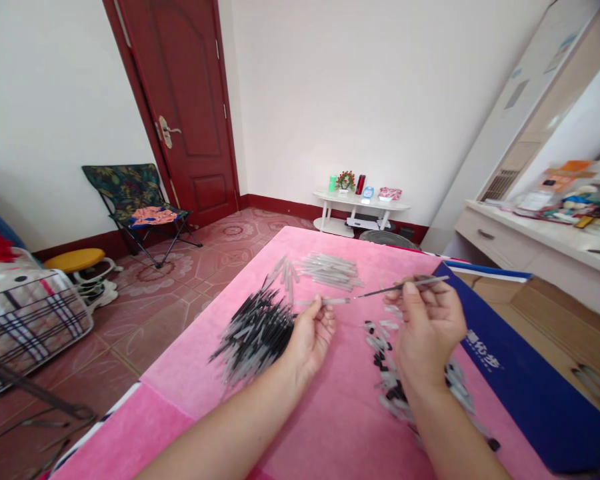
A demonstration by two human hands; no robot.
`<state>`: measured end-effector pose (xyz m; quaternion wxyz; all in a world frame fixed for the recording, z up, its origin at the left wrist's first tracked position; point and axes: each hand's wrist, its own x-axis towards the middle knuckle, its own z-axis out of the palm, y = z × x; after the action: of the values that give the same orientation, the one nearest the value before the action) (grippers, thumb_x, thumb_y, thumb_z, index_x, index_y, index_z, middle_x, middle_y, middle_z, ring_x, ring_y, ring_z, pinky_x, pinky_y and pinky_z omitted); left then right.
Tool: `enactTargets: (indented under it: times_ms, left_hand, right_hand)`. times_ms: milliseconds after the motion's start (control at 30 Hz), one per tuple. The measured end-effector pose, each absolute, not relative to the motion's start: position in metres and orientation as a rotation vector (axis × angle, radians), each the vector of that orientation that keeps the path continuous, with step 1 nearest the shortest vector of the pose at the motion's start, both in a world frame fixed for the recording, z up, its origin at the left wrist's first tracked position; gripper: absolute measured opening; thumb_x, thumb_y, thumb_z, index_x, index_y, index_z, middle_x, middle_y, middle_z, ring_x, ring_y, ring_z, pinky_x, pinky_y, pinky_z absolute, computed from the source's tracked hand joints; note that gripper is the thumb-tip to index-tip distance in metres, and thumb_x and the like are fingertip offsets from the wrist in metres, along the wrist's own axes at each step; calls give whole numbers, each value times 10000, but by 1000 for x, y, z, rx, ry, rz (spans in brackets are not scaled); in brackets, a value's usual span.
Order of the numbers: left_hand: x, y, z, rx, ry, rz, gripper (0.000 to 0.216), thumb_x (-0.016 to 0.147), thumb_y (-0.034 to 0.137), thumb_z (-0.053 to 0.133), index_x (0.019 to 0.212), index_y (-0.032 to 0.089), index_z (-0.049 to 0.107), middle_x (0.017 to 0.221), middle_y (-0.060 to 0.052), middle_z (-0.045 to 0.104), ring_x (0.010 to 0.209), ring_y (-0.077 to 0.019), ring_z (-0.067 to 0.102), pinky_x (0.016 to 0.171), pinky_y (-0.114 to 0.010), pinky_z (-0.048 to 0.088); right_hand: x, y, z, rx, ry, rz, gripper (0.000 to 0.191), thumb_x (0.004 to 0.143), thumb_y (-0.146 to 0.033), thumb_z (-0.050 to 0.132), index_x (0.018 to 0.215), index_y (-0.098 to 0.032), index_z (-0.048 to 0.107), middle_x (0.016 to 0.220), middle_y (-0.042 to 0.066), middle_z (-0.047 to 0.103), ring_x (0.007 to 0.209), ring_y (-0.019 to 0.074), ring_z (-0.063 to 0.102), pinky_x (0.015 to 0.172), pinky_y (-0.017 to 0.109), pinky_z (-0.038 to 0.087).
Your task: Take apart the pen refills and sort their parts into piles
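My left hand is closed on a short clear tube that points right. My right hand pinches a thin dark pen refill whose tip points left toward the tube's end, a small gap apart. Both hands hover over a pink cloth. Left of my left hand lies a pile of black refills. Under my right wrist sits a scatter of small clear and black pieces. Farther back is a heap of clear tubes.
A blue cardboard box flap borders the cloth on the right. A folding chair, a yellow stool, a red door and a small white table stand on the tiled floor. A white dresser is at right.
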<state>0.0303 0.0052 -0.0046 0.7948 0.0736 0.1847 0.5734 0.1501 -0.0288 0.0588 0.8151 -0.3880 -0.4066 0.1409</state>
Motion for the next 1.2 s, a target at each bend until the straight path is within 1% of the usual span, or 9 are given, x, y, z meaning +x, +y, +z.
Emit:
enactTargets:
  times_ms: [200,333,600,700,767,900,1033,1100,1200]
  left_hand:
    - [32,0,2,70,372,1224,140,801,141,490,679,87,532,566,-28,525,442,-35,472,419,-117,415]
    - [32,0,2,29,370,1220,131,796,122,492,681,88,544,581,-35,544,482,-48,514,450,-122,447]
    - [27,3,-3,60,330,1227,134,793,97,486,687,84,567,597,-43,568,507,-54,536,470,-123,469]
    - [28,2,-4,93,310,1204,116,788,97,497,702,80,572,615,-47,574,517,-55,542,481,-127,475]
    - [28,2,-5,90,309,1208,125,792,100,492,697,80,570,621,-49,577,511,-52,538,477,-127,474]
    - [27,3,-8,81,324,1217,120,792,102,494,703,78,571,620,-50,578,499,-49,532,467,-125,469]
    - [28,2,-12,98,342,1201,95,779,112,520,713,76,578,628,-52,584,499,-50,535,471,-127,469]
    - [29,1,-13,118,353,1195,89,770,117,534,705,77,580,628,-52,586,501,-51,536,473,-128,468]
    - [29,0,-15,144,362,1189,78,762,127,550,711,80,585,626,-48,587,502,-51,535,470,-128,464]
  right_hand:
    - [145,-28,54,-850,-912,335,173,724,-230,592,859,-157,513,764,5,567,549,98,560,533,261,486]
    - [144,-28,52,-910,-970,373,155,727,-249,588,828,-149,527,748,12,570,585,108,570,554,256,485]
    - [161,-17,44,-1097,-1326,768,190,670,-299,617,774,-141,601,744,47,625,664,139,575,561,246,472]
    - [173,-13,42,-1157,-1489,873,242,654,-289,617,845,-140,613,830,62,646,730,156,589,618,267,468]
    - [185,-9,36,-1253,-1564,829,259,666,-281,591,883,-140,612,853,67,652,760,167,594,657,286,462]
    - [211,0,17,-1680,-1779,466,151,654,-191,533,737,-179,658,746,40,665,707,171,596,657,287,431]
    - [224,3,6,-1992,-1919,213,227,608,-110,508,673,-244,680,721,14,671,704,159,598,594,241,385]
    - [224,2,7,-2045,-1939,198,198,602,-132,532,664,-251,678,708,9,669,680,151,598,554,225,365]
    - [221,-1,10,-2117,-1957,192,99,605,-237,584,650,-257,671,677,10,661,631,155,591,509,226,340]
